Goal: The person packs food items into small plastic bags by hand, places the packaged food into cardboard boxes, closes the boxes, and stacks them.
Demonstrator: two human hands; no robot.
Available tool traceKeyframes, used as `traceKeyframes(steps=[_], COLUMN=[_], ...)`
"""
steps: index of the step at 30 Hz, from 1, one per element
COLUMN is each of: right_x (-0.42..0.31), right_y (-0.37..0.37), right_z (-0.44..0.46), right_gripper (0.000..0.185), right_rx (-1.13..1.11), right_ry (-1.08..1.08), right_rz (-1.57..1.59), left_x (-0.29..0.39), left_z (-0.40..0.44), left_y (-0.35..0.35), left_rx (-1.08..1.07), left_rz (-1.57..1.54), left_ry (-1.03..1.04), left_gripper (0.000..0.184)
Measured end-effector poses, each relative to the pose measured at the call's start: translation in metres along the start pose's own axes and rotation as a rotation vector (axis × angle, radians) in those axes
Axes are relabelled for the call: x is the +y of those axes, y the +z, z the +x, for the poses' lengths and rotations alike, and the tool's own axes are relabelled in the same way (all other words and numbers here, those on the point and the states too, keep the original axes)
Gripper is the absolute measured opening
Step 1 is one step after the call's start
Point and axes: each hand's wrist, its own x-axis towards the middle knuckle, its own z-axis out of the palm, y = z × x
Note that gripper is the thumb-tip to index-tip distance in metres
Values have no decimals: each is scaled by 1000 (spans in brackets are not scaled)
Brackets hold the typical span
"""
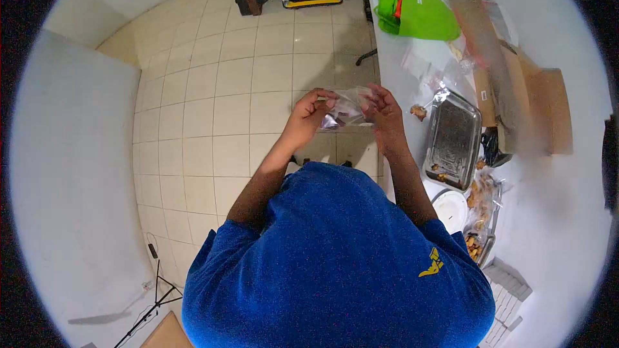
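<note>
Stretched between my two hands, out in front of my chest, is a clear plastic bag (348, 111). My left hand (312, 113) pinches its left side with thumb and fingers. On the other side, my right hand (383, 112) grips the bag near the table's edge. A shiny purplish patch shows low in the bag by my left fingers; I cannot make out whether it is contents or a reflection. A small brown food piece (418, 113) lies on the table, just right of my right hand.
Along my right runs a white table (394, 64) with a metal baking tray (454, 135), a white plate (451, 209), bagged food pieces (478, 203), a green bag (419, 9) and a cardboard box (516, 90). A yellow-framed cart (311, 4) stands ahead; a tripod (158, 299) is behind left.
</note>
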Motion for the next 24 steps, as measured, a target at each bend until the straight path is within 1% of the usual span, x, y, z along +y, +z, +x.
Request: traceKeyframes(steps=[1, 3, 4, 7, 9, 12, 13, 15, 18, 19, 21, 22, 24], right_x=[0, -7, -11, -16, -8, -4, -6, -13, -18, -17, -27, -33, -33], right_y=[-8, -22, -28, -45, -65, -87, -92, -98, -106, -105, -96, -89, -76], right_z=[0, -2, -3, -3, -1, 6, 6, 7, 13, 14, 14, 16, 23], right_gripper=[48, 48, 48, 36, 25, 14, 11, 11, 13, 14, 17, 19, 25], right_rx=[-31, -94, -120, -56, -95, -144, -160, -174, -213, -222, -212, -211, -195], right_ry=[26, 0, -17, 55, -36, -225, -295, -308, -341, -352, -215, -148, -272], right_rz=[-4, -7, -5, -11, -53, -173, -224, -229, -172, -133, 23, 99, -68], left_x=[-7, -18, -19, -21, -27, -32, -32, -30, -22, -19, -14, -8, -5], left_z=[3, 11, 14, 21, 25, 31, 32, 37, 44, 44, 48, 49, 53], left_y=[2, 6, 12, 31, 35, 39, 41, 46, 51, 52, 54, 56, 50], left_rx=[27, 72, 83, 102, 116, 55, 26, -29, -74, -28, 63, 79, 84], left_rz=[33, 106, 95, 70, 56, 48, -21, -161, -225, -106, 137, 120, 90], left_ry=[1, -4, 21, 63, 60, 83, 71, 53, 83, 80, 84, 84, 164], left_gripper=[18, 21, 20, 18, 16, 16, 15, 14, 9, 7, 6, 9, 14])
